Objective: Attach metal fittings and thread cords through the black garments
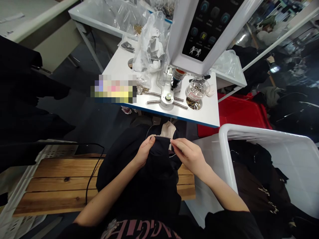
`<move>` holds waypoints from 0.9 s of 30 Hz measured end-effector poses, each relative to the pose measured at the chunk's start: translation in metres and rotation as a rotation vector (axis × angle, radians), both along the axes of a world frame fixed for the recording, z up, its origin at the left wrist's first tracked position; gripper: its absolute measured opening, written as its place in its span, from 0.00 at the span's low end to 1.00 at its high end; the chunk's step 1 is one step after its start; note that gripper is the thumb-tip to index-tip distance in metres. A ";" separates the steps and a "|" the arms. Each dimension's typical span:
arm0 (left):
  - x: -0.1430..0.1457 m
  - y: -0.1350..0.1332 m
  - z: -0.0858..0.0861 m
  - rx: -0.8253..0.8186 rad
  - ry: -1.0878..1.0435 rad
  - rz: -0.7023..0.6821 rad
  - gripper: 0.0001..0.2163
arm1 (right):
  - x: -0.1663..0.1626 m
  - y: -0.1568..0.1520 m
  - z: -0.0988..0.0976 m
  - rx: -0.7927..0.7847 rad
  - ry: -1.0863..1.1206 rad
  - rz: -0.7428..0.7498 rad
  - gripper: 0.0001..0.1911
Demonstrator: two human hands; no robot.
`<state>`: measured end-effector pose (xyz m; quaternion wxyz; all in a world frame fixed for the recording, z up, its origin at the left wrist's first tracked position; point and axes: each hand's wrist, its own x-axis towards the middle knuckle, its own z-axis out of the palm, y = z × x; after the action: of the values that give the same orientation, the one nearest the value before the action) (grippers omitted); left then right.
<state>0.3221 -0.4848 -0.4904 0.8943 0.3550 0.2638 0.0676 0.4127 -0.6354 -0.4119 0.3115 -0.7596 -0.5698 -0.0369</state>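
A black cloth garment [156, 181] lies bunched in front of me, with a beige inner panel [168, 130] showing at its top edge. My left hand [146, 151] grips the fabric's upper fold between thumb and fingers. My right hand [188, 156] pinches the same edge from the other side, fingertips near the beige panel. A thin pale thread [171, 149] seems to run by the fold, though it is too fine to be sure.
Ahead, a white table [199, 113] holds a press machine [206, 30], a glass jar of metal fasteners [197, 89], and a plastic bag [151, 46]. A white bin [249, 139] of dark garments stands right, a red crate [236, 114] behind it, a wooden board [62, 179] left.
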 end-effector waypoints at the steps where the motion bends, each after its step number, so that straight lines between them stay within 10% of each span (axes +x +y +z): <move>1: 0.000 0.000 0.000 -0.006 0.001 0.000 0.18 | -0.001 0.000 0.002 -0.010 0.007 0.022 0.16; 7: 0.001 0.000 -0.003 -0.010 0.004 0.002 0.17 | 0.044 -0.013 0.010 0.093 0.080 -0.315 0.08; 15: 0.001 0.001 -0.009 0.071 -0.012 -0.044 0.17 | 0.189 -0.065 -0.048 0.091 0.217 -0.930 0.16; 23: -0.001 0.006 -0.015 0.198 -0.198 -0.163 0.17 | 0.178 -0.057 -0.049 0.109 -0.148 -0.849 0.17; 27: -0.005 -0.001 -0.024 0.243 -0.219 -0.221 0.16 | 0.095 -0.027 -0.052 0.074 0.078 -0.253 0.22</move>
<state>0.3173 -0.4853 -0.5146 0.8703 0.4775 0.1142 0.0383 0.5072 -0.6622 -0.4634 0.3541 -0.8143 -0.4550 -0.0676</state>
